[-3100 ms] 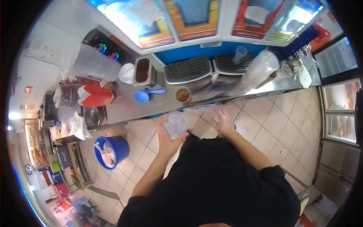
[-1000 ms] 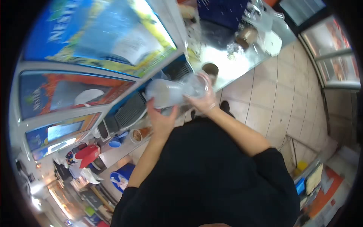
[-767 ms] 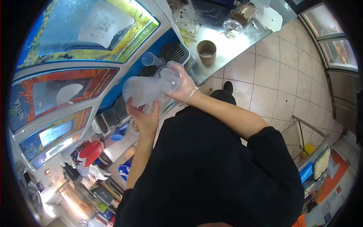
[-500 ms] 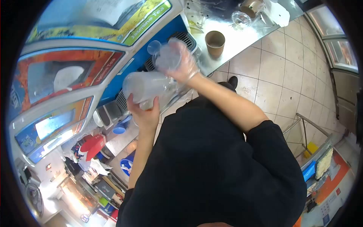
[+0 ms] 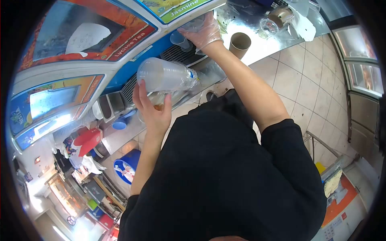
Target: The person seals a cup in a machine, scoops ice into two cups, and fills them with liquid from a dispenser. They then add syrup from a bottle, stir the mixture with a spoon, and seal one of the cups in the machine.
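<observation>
My left hand (image 5: 152, 110) is bare and curls its fingers around the wide end of a stack of clear plastic cups (image 5: 165, 76), which lies on its side with a crinkled plastic sleeve at the far end. My right hand (image 5: 206, 35) wears a clear plastic glove and grips a clear plastic cup (image 5: 196, 25) at the drink dispenser, under the jasmine tea panel (image 5: 181, 10). Part of that cup is hidden by the hand and the machine. A smaller clear cup (image 5: 179, 40) is just left of the right hand, above the dark drip grate (image 5: 183, 54).
A brown paper cup (image 5: 240, 45) stands on the metal counter (image 5: 257, 54) right of my right forearm. Beyond it are a clear lid (image 5: 268, 27) and another brown cup (image 5: 280, 17). The lychee tea panel (image 5: 124, 40) juts out at left. A blue bin (image 5: 130, 158) sits at lower left.
My right hand has moved up and away with its cup, to the dispenser's front under the jasmine tea panel. My left hand stays on the cup stack. The view has shifted a little.
</observation>
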`<state>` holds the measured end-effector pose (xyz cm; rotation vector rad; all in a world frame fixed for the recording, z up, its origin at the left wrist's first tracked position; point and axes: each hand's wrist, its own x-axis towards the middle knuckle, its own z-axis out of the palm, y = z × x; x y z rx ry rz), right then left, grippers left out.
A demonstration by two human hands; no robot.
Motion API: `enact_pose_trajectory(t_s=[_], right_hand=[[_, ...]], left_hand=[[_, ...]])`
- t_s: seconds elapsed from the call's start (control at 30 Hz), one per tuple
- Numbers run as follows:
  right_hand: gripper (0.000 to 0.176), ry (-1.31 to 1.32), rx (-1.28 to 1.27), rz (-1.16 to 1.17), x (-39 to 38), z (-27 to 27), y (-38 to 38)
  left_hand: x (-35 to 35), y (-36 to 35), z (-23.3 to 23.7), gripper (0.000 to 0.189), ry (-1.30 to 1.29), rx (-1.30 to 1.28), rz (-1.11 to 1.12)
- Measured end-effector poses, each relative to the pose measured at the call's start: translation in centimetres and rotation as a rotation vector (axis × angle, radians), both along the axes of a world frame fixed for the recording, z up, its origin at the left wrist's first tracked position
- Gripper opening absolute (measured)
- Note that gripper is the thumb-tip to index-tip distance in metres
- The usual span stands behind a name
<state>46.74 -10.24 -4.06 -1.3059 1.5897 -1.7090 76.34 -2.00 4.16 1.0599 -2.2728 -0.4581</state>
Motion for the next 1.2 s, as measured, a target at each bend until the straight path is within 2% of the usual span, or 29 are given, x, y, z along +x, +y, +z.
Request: enact_pose_trajectory(t_s=[0.03, 0.1, 0.13, 0.2, 0.23, 0.27, 0.3, 0.33, 0.37, 0.4, 0.47, 0.5, 0.53, 0.6, 0.67, 0.7, 0.73, 0.83, 0.87, 0.9, 0.93, 1.0, 1.03, 1.07, 1.13, 1.17, 1.2], right_hand=[[0.112, 0.000, 0.002, 0.002, 0.0, 0.1, 0.0], [0.095, -0.036, 0.027, 0.102, -0.1, 0.2, 0.1], [0.095, -0.037, 0.029, 0.103, -0.1, 0.3, -0.2], [0.074, 1.225, 0.105, -0.455, -0.2, 0.5, -0.7], [0.067, 1.175, 0.074, -0.486, -0.1, 1.6, 0.1], [0.067, 1.174, 0.079, -0.486, -0.2, 1.8, 0.2], [0.069, 0.901, 0.037, -0.410, 0.0, 2.0, 0.2], [0.072, 0.629, -0.003, -0.329, 0.0, 2.1, 0.3], [0.075, 0.104, 0.060, -0.213, 0.6, 4.8, 2.6], [0.075, 0.111, 0.064, -0.198, 0.5, 4.6, 2.7], [0.077, 0.276, 0.019, -0.292, 0.2, 3.7, 1.9], [0.075, -0.191, -0.102, -0.001, 0.3, 1.9, 0.6], [0.075, -0.173, -0.093, 0.046, -0.1, 0.1, -0.5], [0.075, -0.005, -0.093, 0.011, -1.1, -2.3, -1.6], [0.102, 0.102, -0.101, -0.119, -1.2, 1.1, 1.0], [0.099, 0.083, -0.103, -0.104, -2.8, -1.0, 0.1], [0.097, 0.108, -0.101, -0.085, -2.4, -0.2, 0.4], [0.096, 0.104, -0.173, 0.010, -1.8, 2.5, 1.5], [0.099, 0.001, -0.233, 0.046, -1.6, 2.4, 1.3], [0.099, 0.159, -0.175, -0.058, -2.1, 2.4, 1.5], [0.099, 0.164, -0.171, -0.026, -2.4, 2.2, 1.2], [0.097, 0.204, -0.380, 0.032, -3.4, 1.3, 0.1], [0.094, 0.331, -0.203, -0.040, -3.7, 1.8, 0.6], [0.094, 0.329, -0.196, -0.017, -4.1, 1.2, 0.7], [0.096, 0.135, -0.322, 0.096, -4.3, 0.2, -1.1], [0.102, 0.250, -0.185, -0.050, -4.4, 0.1, -1.4], [0.102, 0.248, -0.198, -0.037, -4.5, 0.0, -1.9]], left_hand=[[0.0, 0.1, 0.3, 0.089, -0.006, 0.007, -0.006], [0.0, 0.3, 0.6, 0.090, -0.014, 0.015, -0.012], [0.0, 0.4, 0.6, 0.091, 0.034, 0.068, -0.021], [0.1, 0.6, 1.0, 0.091, 0.079, 0.125, -0.032], [0.1, 0.6, 1.5, 0.089, 0.008, 0.106, -0.014], [0.1, 0.6, 2.0, 0.088, -0.064, 0.088, 0.004], [0.1, 0.6, 2.7, 0.088, -0.066, 0.094, 0.003], [0.0, 0.6, 3.7, 0.080, -0.130, 0.041, -0.009], [0.1, 0.6, 4.9, 0.072, -0.192, -0.010, -0.015], [0.3, 0.5, 6.4, 0.072, -0.186, -0.003, -0.001], [1.3, -0.1, 10.3, 0.051, -0.204, -0.099, -0.031], [2.0, 0.1, 12.1, 0.048, 0.075, 0.034, -0.022], [3.2, 0.3, 14.2, 0.046, 0.364, 0.155, -0.004], [6.5, 1.0, 21.9, 0.037, 0.623, 0.278, -0.233], [8.4, 3.1, 28.1, 0.037, 0.667, 0.209, -0.560], [8.6, 4.8, 30.0, 0.037, 0.662, 0.133, -0.612], [8.5, 6.7, 31.6, 0.037, 0.650, 0.064, -0.626], [7.0, 12.2, 34.1, 0.036, 0.610, -0.119, -0.574], [6.1, 13.3, 34.8, 0.036, 0.592, -0.158, -0.556], [5.5, 15.2, 34.8, 0.036, 0.583, -0.188, -0.537], [4.7, 16.3, 35.1, 0.036, 0.575, -0.213, -0.510], [3.8, 18.4, 35.2, 0.036, 0.567, -0.247, -0.442], [3.5, 19.4, 35.2, 0.036, 0.561, -0.254, -0.410], [2.9, 20.3, 35.2, 0.036, 0.553, -0.263, -0.387], [2.4, 21.1, 36.4, 0.035, 0.513, -0.290, -0.356], [2.0, 21.9, 36.8, 0.035, 0.494, -0.299, -0.361], [1.6, 22.8, 36.9, 0.035, 0.487, -0.309, -0.344]])
